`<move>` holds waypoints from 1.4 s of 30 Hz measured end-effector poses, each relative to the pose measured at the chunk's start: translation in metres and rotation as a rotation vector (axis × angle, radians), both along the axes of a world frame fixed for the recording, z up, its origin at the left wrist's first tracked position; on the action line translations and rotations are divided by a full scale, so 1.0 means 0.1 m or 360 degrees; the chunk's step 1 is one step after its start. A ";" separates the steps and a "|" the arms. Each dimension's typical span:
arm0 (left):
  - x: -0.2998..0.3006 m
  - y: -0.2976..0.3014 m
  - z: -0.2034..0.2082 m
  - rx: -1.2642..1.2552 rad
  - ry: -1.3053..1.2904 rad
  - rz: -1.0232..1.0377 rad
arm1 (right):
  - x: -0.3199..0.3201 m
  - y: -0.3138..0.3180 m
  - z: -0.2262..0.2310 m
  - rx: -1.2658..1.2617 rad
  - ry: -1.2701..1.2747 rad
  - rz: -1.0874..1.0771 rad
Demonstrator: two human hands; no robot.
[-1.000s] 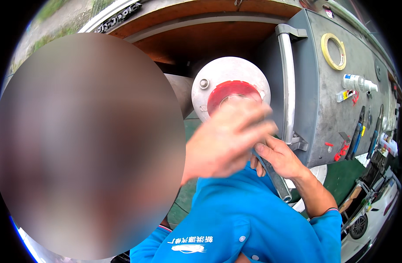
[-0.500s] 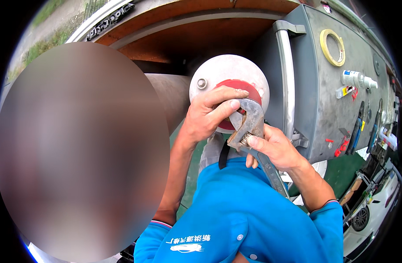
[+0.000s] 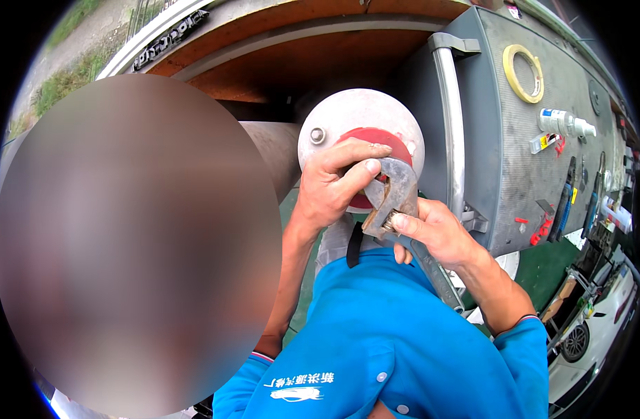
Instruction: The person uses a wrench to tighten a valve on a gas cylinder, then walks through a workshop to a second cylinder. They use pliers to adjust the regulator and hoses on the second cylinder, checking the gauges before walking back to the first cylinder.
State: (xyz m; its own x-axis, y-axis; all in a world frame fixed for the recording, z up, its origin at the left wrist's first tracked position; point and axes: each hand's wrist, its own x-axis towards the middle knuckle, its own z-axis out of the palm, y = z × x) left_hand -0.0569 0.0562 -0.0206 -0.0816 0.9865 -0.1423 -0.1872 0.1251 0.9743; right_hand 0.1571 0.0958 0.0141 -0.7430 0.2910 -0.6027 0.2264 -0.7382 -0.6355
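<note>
Red disc (image 3: 383,136) partly hidden behind wrench (image 3: 404,184).

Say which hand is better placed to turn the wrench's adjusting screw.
Probably the right hand: its thumb sits at the adjusting screw of the wrench, while the left hand is up by the jaw end.

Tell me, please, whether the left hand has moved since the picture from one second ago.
Yes, the left hand has moved leftward and up the picture, closer to the bolt on the pale round plate.
</note>
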 end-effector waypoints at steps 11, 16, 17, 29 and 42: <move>0.04 -0.04 0.02 0.0009 0.0058 0.0071 | -0.02 0.10 0.10 0.0139 -0.0179 0.0147; 0.21 -0.22 0.16 -0.0020 0.0373 0.0528 | -0.04 0.05 0.10 0.0120 -0.0220 0.0099; 0.25 -0.37 0.17 -0.0134 0.0362 0.0552 | -0.04 0.04 0.10 0.0106 -0.0225 0.0069; 0.68 -0.48 0.19 -0.0702 -0.0436 0.0256 | -0.02 0.09 0.05 0.0154 -0.0306 0.0167; 0.92 -0.39 0.08 -0.0554 -0.0410 0.0361 | 0.03 0.61 0.19 0.0116 -0.0398 0.0646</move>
